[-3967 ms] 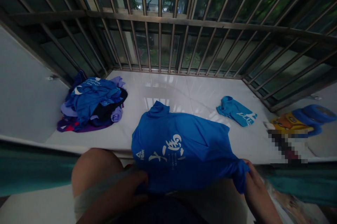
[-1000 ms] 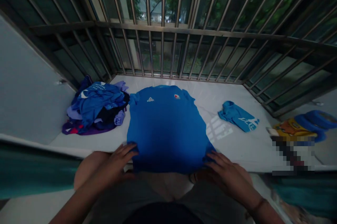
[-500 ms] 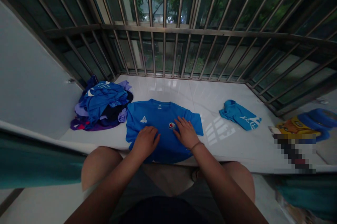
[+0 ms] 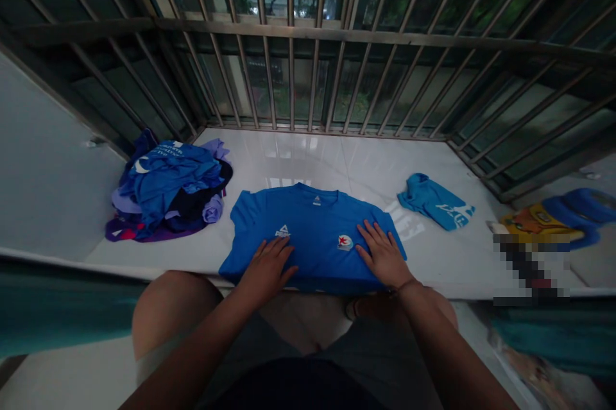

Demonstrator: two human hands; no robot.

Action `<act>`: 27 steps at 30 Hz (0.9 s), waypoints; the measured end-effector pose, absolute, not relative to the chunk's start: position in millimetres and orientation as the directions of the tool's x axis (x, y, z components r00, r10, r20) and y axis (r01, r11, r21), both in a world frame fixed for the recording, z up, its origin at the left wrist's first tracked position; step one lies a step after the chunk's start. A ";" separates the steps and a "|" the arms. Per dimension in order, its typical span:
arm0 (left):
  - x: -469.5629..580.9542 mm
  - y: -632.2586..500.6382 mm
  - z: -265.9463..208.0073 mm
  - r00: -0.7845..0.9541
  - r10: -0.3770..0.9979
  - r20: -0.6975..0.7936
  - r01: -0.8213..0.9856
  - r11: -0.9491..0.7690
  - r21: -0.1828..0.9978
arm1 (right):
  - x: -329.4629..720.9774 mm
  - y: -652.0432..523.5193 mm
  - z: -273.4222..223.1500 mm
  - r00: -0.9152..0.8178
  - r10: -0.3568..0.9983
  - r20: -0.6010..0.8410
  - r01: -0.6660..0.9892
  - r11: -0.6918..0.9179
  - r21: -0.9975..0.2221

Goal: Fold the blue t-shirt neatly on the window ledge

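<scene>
A blue T-shirt (image 4: 315, 224) lies spread on the white ledge, collar toward the window, its lower part hanging over the front edge. It carries a white logo on the left of its chest and a red-and-white badge on the right. My left hand (image 4: 270, 269) rests on the cloth just below the logo, fingers stretched out. Flat on the shirt's right side, beyond the badge, is my right hand (image 4: 384, 256), its fingers spread. Neither hand grips the fabric.
A heap of blue, purple and dark clothes (image 4: 171, 188) sits at the ledge's left. To the right lies a folded blue garment (image 4: 437, 201); beyond it is a yellow-and-blue object (image 4: 553, 217). Metal bars (image 4: 315, 86) line the window behind the white ledge (image 4: 317, 156).
The shirt is spread wider and has shifted to the right. My right hand has moved right, off the badge, while my left hand has moved slightly right and stays on the cloth.
</scene>
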State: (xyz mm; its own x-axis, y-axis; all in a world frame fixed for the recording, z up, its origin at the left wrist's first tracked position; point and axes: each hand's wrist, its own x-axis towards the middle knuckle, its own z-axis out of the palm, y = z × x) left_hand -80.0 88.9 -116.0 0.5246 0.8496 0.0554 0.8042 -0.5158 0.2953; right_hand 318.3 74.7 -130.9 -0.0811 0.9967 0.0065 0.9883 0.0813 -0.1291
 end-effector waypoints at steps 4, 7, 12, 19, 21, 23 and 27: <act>-58.0 101.5 -120.5 0.563 0.825 0.040 0.773 -0.544 0.327 | 343.3 75.3 -130.8 -0.055 0.998 -0.030 0.993 0.052 -0.103; -45.8 126.2 -122.3 0.522 0.853 0.012 0.809 -0.500 0.309 | 348.4 89.1 -126.9 -0.033 0.998 -0.048 0.996 0.029 -0.080; -49.1 187.7 -118.2 0.396 0.918 -0.014 0.888 -0.379 0.262 | 349.4 125.5 -118.5 -0.011 0.996 -0.091 0.997 0.004 -0.074; -78.0 267.0 -104.4 0.231 0.969 -0.081 0.959 -0.213 0.186 | 346.5 177.0 -115.9 0.010 0.995 -0.103 0.998 -0.016 -0.061; -84.0 282.6 -102.6 0.221 0.971 -0.088 0.963 -0.203 0.180 | 344.5 191.8 -115.6 0.018 0.995 -0.099 0.998 -0.024 -0.062; -89.6 295.9 -102.1 0.231 0.968 -0.094 0.960 -0.211 0.185 | 342.9 206.1 -114.7 0.030 0.995 -0.094 0.997 -0.036 -0.062; -98.3 315.5 -103.1 0.258 0.963 -0.078 0.949 -0.237 0.206 | 342.2 228.9 -111.5 0.046 0.996 -0.081 0.996 -0.052 -0.072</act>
